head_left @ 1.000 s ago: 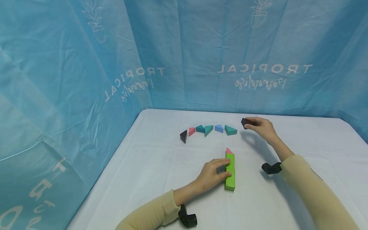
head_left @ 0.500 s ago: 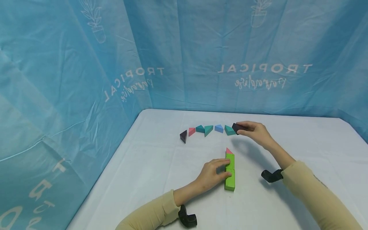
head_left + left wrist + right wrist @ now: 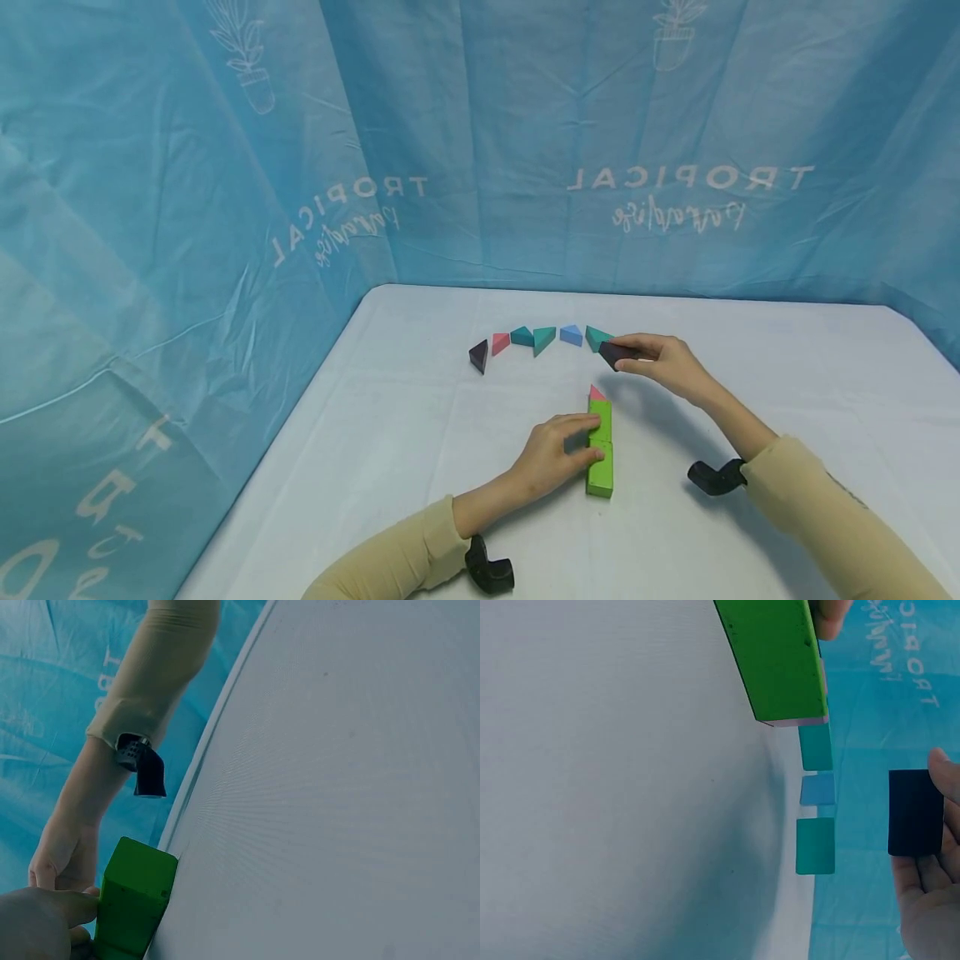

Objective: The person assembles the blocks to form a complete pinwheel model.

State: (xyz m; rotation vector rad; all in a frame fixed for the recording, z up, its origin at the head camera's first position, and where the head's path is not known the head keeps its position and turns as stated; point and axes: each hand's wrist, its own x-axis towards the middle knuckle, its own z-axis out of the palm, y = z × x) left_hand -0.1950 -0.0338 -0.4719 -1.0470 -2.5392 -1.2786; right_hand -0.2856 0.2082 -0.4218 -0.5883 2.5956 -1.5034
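Two bright green blocks [image 3: 600, 481] lie end to end in a line on the white table, with a pink triangular block [image 3: 597, 393] at their far end. My left hand [image 3: 550, 457] touches their left side, thumb at the nearer block and fingers at the farther one. In the left wrist view the thumb meets a green block [image 3: 135, 900]. Above the table, my right hand [image 3: 672, 367] pinches a black triangular block [image 3: 615, 356] between thumb and fingers. That block partly covers a teal triangular block [image 3: 594, 337] in the head view. The right wrist view shows the held block's dark rectangular face.
Along the back stand more small blocks: a black one [image 3: 480, 356], a pink one [image 3: 501, 343], two teal ones [image 3: 544, 339] and a blue one [image 3: 572, 335]. Blue printed curtains [image 3: 600, 150] hang behind and left of the table.
My right hand has brought the black block left and nearer, from right of the block row towards the pink tip. The left hand stays at the green blocks.
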